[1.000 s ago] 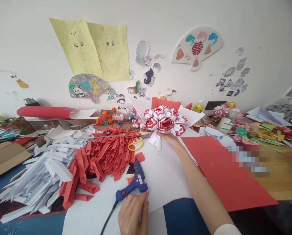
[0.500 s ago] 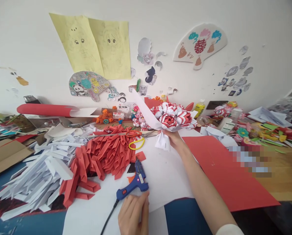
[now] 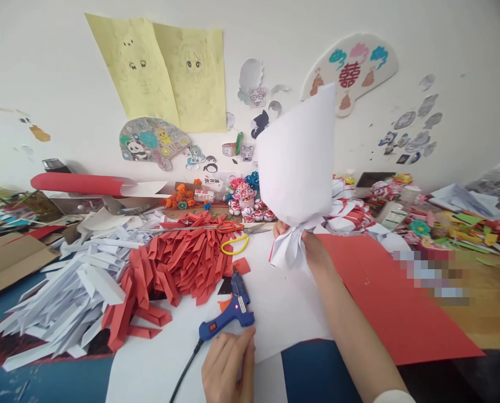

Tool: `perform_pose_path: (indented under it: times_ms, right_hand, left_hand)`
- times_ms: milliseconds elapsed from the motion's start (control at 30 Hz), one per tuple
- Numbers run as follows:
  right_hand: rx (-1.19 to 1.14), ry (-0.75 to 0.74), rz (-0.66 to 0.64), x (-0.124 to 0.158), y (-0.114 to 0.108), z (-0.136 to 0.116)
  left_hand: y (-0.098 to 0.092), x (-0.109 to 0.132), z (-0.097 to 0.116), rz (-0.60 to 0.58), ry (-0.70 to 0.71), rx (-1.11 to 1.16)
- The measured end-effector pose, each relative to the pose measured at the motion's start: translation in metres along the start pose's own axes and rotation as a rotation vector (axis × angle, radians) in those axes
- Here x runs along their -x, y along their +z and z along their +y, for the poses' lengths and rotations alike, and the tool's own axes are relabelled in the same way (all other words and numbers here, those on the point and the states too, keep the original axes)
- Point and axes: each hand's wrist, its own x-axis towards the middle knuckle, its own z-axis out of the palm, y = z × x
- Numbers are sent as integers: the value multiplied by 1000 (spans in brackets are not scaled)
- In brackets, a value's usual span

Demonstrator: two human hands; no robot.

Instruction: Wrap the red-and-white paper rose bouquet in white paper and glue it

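My right hand [image 3: 315, 249] is closed round the gathered neck of a white paper-wrapped bouquet [image 3: 298, 162], held upright above the table. The broad white back of the wrap faces me and covers most of its red-and-white paper flowers [image 3: 353, 212], which show at the right side. Down at the front, my left hand [image 3: 229, 364] rests with its fingers curled together and nothing visible in them. Its fingertips are at the rear end of a blue glue gun [image 3: 227, 318] that lies on white paper, its small light lit.
Folded red paper strips [image 3: 187, 257] and white strips [image 3: 74, 296] heap up on the left. Scissors [image 3: 234, 244] with a yellow handle lie beyond the glue gun. A red sheet [image 3: 384, 302] covers the right side. Paper flowers [image 3: 244, 190] stand by the wall.
My right hand has turned the bouquet, so the white wrap now faces me and the flowers have swung away to the right. My left hand and the glue gun stay in place.
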Motion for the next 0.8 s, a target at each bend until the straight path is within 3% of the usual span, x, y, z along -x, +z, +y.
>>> perform_pose_path:
  times_ms: [233,467,633,800]
  right_hand:
    - [5,-30,24,0,2,-3]
    - [143,9,128,-1,5,-6]
    - [223,63,228,-1,5,-8]
    - [198,127,170,-2,-1,-6]
  left_hand:
    - [-3,-2,3,-33,-2,-10]
    - [-12,-9,-4,20,-16,-128]
    - [-32,-18,-25,-131,-25,-484]
    - [-37,-17,-39,-275,-49,-593]
